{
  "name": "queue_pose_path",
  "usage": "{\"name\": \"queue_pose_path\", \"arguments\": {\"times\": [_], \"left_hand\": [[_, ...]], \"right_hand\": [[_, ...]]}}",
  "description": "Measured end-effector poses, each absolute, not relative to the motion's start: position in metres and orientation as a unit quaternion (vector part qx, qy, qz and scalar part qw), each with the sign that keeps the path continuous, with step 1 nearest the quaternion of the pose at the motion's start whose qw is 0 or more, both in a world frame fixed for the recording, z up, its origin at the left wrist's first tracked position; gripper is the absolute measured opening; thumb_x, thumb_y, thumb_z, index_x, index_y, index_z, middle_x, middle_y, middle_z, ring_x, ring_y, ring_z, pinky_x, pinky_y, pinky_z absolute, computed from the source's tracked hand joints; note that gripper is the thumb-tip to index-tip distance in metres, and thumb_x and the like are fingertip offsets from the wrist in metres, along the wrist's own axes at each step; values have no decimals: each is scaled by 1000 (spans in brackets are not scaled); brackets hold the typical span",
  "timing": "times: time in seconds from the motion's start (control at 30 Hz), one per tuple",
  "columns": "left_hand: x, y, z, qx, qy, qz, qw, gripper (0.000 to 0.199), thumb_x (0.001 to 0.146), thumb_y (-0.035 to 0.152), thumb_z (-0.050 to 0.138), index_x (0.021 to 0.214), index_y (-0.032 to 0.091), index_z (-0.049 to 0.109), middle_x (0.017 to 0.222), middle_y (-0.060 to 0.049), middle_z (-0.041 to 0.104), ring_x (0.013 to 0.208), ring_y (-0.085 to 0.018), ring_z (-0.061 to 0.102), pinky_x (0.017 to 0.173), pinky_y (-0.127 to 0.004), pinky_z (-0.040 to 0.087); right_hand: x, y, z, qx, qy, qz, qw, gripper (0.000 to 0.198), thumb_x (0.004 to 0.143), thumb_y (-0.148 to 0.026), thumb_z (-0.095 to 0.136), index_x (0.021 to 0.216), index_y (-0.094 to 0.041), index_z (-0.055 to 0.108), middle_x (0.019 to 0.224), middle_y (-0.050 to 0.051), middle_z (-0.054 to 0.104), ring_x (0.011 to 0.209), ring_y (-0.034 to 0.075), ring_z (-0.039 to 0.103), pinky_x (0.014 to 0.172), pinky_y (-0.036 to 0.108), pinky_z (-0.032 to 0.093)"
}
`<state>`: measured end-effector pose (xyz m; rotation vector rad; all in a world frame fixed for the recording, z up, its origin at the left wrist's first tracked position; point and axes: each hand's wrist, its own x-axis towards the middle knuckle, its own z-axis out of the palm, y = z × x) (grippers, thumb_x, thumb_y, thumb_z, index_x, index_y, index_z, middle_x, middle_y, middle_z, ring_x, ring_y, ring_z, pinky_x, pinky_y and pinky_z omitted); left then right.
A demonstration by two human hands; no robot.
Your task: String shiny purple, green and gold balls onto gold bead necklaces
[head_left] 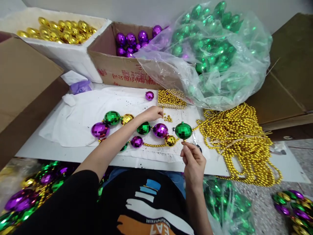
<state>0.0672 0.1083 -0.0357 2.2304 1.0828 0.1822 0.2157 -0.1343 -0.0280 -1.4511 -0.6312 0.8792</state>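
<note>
In the head view, a green ball point(183, 131) is located right of centre in the frame. The lower end of this ball is grasped by the pinched fingers of the right hand point(195, 161). The left hand point(154, 113) is positioned near the centre of the frame, beside loose gold beads point(168, 118); its fingers are curled, and whether anything is pinched by them cannot be told.

Green, purple and gold strung balls point(160, 130) are laid across the centre, on a white cloth point(73, 120) spread over the surface point(214, 166). Scissors point(195, 138) are placed just right of the green ball. A bead tray point(172, 106) is set above the left hand, and gold bead strands point(237, 143) are heaped at the right.

Purple balls are held in a cardboard box point(107, 65) at upper centre. Red Chinese characters are printed on its front wall; most are too distorted to be read. Green balls are contained in a clear plastic bag point(215, 88) at upper right.

At the bottom of the frame, a black shirt point(146, 209) is marked "EA7" in white on orange, with "ARMANI" legible in smaller letters.
</note>
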Motion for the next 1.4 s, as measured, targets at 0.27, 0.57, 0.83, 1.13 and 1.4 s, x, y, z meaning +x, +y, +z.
{"name": "queue_pose_path", "arguments": {"times": [0.27, 0.57, 0.83, 1.13, 1.4], "left_hand": [[87, 113, -59, 872, 442, -21, 210, 30, 79, 3, 52, 96, 14, 73, 106, -13, 69, 101, -24, 64, 85, -32, 45], [83, 104, -48, 879, 439, -1, 184, 31, 82, 10, 54, 108, 16, 69, 115, -13, 66, 99, -25, 62, 84, -34, 44], [132, 90, -64, 848, 310, -11, 430, 28, 45, 0, 77, 44, 21, 59, 45, 2, 49, 61, -19, 54, 69, -30, 40], [109, 94, -53, 735, 327, 90, 587, 12, 64, 6, 70, 69, 17, 71, 64, -2, 66, 58, -13, 56, 66, -29, 47], [57, 78, -33, 323, 334, 373, 803, 10, 82, 8, 66, 91, 14, 66, 79, -2, 71, 67, -10, 66, 69, -24, 55]], "right_hand": [[242, -138, -9, -590, -220, 339, 699, 23, 73, -34, 81, 90, -20, 75, 83, 4, 69, 56, 7, 48, 44, 18, 25], [236, -138, -11, -587, -245, 390, 665, 21, 78, -37, 77, 90, -20, 74, 76, 3, 66, 55, 7, 46, 44, 19, 25], [230, -132, -10, -601, -274, 397, 637, 26, 80, -41, 74, 93, -19, 72, 75, 4, 64, 55, 8, 43, 44, 21, 25], [237, -135, -21, -612, -283, 429, 601, 25, 81, -40, 74, 95, -19, 74, 60, -2, 54, 51, 8, 36, 46, 22, 23], [230, -134, -28, -653, -381, 419, 502, 22, 83, -38, 67, 89, -18, 74, 62, -1, 57, 60, 13, 51, 59, 27, 42]]}}
